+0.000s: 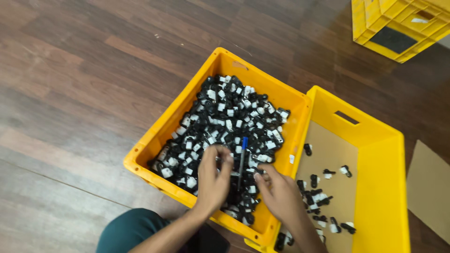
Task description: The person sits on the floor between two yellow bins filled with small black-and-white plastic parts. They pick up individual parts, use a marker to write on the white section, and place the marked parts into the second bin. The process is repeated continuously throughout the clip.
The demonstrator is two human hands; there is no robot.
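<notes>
Nearest, the left hand (213,180) pinches a small part above the heap of black-and-white parts (225,126), likely for marking with the blue pen (242,161) gripped by the right hand (279,194). Both work inside the full yellow crate (154,136). The neighbouring crate (379,197), cardboard-lined, holds few pieces; bare wooden floor (79,79) lies beyond.

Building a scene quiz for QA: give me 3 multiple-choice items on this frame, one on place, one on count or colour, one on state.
1. Where does the blue pen lie?
A. on the floor
B. on the parts in the full crate
C. in the right crate

2. How many yellow crates show?
A. two
B. three
C. four

3. How full is the right crate?
A. heaped
B. a few parts on its cardboard liner
C. bare

Answers:
1 B, it rests on the black and white parts between the left hand and right hand.
2 B, a third crate sits at top right.
3 B, scattered parts, liner showing.
</notes>
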